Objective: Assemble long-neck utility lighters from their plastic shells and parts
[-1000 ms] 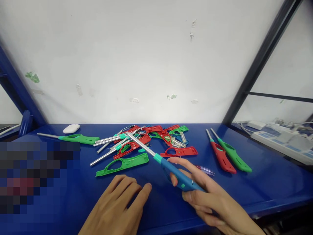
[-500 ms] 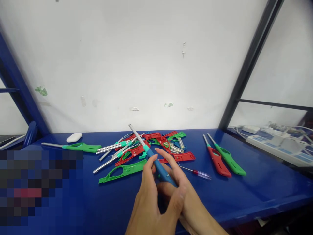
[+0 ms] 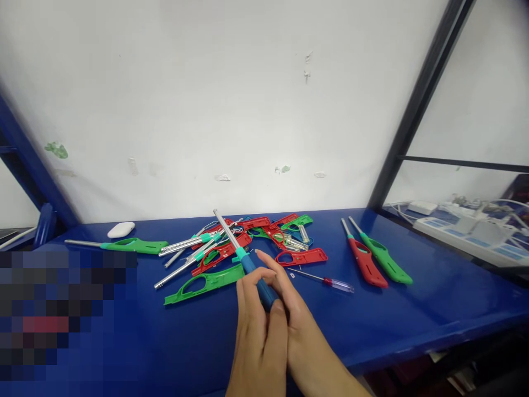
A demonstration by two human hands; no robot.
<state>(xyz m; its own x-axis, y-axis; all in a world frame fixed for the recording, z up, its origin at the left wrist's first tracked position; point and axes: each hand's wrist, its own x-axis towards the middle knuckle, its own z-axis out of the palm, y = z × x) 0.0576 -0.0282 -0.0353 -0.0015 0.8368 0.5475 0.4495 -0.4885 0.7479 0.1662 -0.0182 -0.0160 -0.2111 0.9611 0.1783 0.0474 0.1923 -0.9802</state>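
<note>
"What have you got there?"

"A blue lighter, the long-nosed kind. My fingers are grasping it from both sides: the left hand wraps the handle, the right hand cups its other side, and the two hands touch. The butt of the handle is hidden between them."

"Where are you holding it?"

"In front of me, over the table, tilted, its metal tube aimed away and to my left, across the pile of parts in view."

"What's around your hands?"

"Near my left fingers lies a green shell half, hollow side up; I can't tell whether its end touches me. Past my right fingers sits a red shell half, with a screwdriver lying nearer me, its clear handle pointing right. The pile has more shell pieces, metal tubes with turquoise collars, and thin wires."

"And farther out?"

"On the right, a red lighter and a green lighter lie side by side, tubes away from me. Far left, another green lighter lies crosswise, with a rounded white case just behind it."
</note>
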